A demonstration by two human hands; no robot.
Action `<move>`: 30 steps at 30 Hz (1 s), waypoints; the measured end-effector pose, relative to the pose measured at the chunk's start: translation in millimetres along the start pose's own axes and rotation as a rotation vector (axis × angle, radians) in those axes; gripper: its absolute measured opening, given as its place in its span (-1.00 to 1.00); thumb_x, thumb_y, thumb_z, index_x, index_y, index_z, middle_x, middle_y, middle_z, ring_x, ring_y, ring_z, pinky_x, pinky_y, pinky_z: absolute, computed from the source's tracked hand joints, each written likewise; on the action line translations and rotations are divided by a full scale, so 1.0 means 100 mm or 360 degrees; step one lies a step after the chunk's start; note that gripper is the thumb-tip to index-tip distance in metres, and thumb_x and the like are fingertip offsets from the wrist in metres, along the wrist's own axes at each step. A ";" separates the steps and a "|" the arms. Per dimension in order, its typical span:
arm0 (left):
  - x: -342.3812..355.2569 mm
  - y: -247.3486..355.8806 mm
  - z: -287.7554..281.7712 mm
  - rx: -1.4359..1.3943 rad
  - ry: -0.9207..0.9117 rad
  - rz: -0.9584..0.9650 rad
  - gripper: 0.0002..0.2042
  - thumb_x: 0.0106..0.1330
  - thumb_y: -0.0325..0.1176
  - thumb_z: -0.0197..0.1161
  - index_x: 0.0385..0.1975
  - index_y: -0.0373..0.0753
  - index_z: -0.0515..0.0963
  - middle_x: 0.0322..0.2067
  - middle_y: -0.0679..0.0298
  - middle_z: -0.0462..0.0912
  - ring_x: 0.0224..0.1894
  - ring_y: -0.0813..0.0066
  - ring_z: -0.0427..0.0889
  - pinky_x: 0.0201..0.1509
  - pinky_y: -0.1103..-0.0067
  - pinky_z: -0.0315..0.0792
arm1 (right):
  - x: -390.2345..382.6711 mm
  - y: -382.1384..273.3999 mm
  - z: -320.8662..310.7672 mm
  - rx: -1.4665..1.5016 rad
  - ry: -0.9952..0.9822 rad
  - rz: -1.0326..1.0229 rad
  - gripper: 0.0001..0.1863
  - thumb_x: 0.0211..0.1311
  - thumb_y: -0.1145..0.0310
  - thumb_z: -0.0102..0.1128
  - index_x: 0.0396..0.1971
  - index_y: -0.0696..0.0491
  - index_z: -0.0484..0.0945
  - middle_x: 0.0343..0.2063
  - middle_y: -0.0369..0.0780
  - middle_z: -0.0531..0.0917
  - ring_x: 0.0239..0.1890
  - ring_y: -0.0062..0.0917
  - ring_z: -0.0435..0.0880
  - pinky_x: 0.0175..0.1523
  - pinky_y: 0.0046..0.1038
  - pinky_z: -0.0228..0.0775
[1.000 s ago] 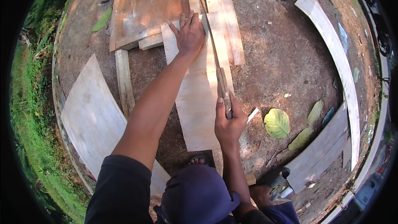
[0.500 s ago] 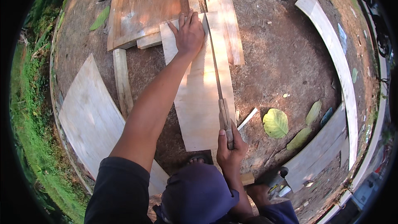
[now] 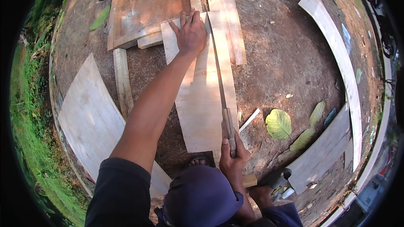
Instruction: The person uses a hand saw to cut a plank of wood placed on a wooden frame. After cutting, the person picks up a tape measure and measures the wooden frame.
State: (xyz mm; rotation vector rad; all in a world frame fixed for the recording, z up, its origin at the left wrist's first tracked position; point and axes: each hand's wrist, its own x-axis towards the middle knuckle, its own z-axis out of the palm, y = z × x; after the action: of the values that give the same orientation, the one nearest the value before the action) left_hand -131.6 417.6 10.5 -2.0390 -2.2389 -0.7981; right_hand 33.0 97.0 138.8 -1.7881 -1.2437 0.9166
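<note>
My left hand [image 3: 191, 35] lies with spread fingers on a pale plywood sheet [image 3: 195, 122], near its far edge beside a brown wooden board [image 3: 149, 0]. My right hand [image 3: 233, 157] is closed on the wooden handle of a handsaw [image 3: 228, 124] at the near right of the sheet. The saw's narrow blade runs away from me along the sheet, its far part in a straight cut to the right of my left hand. A longer pale board [image 3: 227, 29] lies at the far right of the sheet.
Loose plywood pieces [image 3: 90, 113] lie left and right, with a long strip [image 3: 341, 54] curving along the right. A timber [image 3: 123, 80] lies left of the sheet. Leaves [image 3: 277, 124] and a small stick [image 3: 249, 120] are on the dirt. Grass [image 3: 31, 151] borders the left.
My right hand has drawn the saw back toward me, down the picture. My left hand stays on the sheet, shifted only slightly in the picture.
</note>
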 end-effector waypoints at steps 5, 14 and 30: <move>-0.02 -0.07 -0.05 0.0014 -0.0024 -0.0009 -0.64 0.57 -0.22 -0.01 0.25 -0.18 0.46 0.39 0.25 0.46 0.51 0.07 0.24 0.51 -0.35 -0.24 | 0.68 -0.18 0.39 0.0096 0.0012 -0.0070 -0.59 0.34 0.45 0.30 0.12 0.34 0.59 -0.51 0.00 0.73 -0.52 -0.47 0.75 -0.41 -0.36 0.52; -0.01 -0.08 -0.03 0.0004 -0.0041 -0.0006 -0.64 0.56 -0.23 0.00 0.24 -0.19 0.47 0.38 0.25 0.47 0.50 0.08 0.26 0.50 -0.36 -0.24 | 0.70 -0.09 0.45 0.0173 0.0052 -0.0063 -0.60 0.31 0.48 0.31 0.12 0.31 0.61 -0.55 -0.09 0.71 -0.63 -0.59 0.61 -0.46 -0.44 0.46; 0.00 -0.05 -0.06 -0.0042 -0.0017 -0.0029 -0.63 0.52 -0.26 0.04 0.25 -0.18 0.50 0.37 0.27 0.50 0.50 0.10 0.26 0.55 -0.29 -0.24 | 0.15 -0.28 -0.57 0.0545 -0.0210 0.0123 -0.36 0.17 0.52 0.30 0.29 0.36 0.44 -0.29 -0.13 0.74 -0.26 -0.54 0.68 -0.05 -0.48 0.53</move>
State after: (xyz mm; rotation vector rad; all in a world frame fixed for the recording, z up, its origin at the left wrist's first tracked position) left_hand -137.7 415.4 13.7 -2.0421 -2.2679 -0.8239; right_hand 75.6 107.1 187.5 -1.5320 -1.0283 1.2281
